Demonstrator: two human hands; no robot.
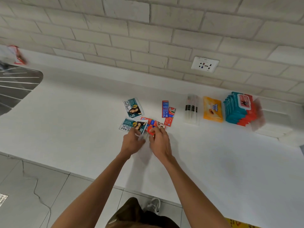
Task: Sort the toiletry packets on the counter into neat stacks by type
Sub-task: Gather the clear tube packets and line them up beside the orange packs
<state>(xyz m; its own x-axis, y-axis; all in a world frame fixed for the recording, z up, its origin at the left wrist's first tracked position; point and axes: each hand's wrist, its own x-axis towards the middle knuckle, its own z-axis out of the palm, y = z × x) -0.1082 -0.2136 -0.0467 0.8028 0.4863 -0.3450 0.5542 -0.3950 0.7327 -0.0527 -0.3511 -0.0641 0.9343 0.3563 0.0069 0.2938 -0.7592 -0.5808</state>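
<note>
**2 hands at the mixed pile, sorted packs along the wall**

Nearest, a grey shoe [154, 205] stands on the tiled floor [32, 186] below the edge of the white worktop [230, 162]. Both forearms reach forward over it. The left hand [132, 143] has its fingers curled, pinching the near edge of a teal-and-white sachet [131, 125]. The right hand [160, 143], just beside it, has its fingertips curled onto a red sachet [151, 130] and grips its near end. Both sachets belong to a small overlapping pile [156, 123] of red and blue packets at mid-worktop.

Just beyond lies a second teal-and-white sachet [133, 107], apart from the pile. To its right, 2 slim toothpaste packets [165, 109] lie side by side, touching. Further right, near the wall, sit clear-wrapped slim items [191, 111], blurred, then an orange tissue pack [212, 109], then a stack of teal wipe packs [238, 109].

At far left is a steel sink drainer [16, 86]. A wall socket [204, 64] is set in the white brick wall [131, 22].
</note>
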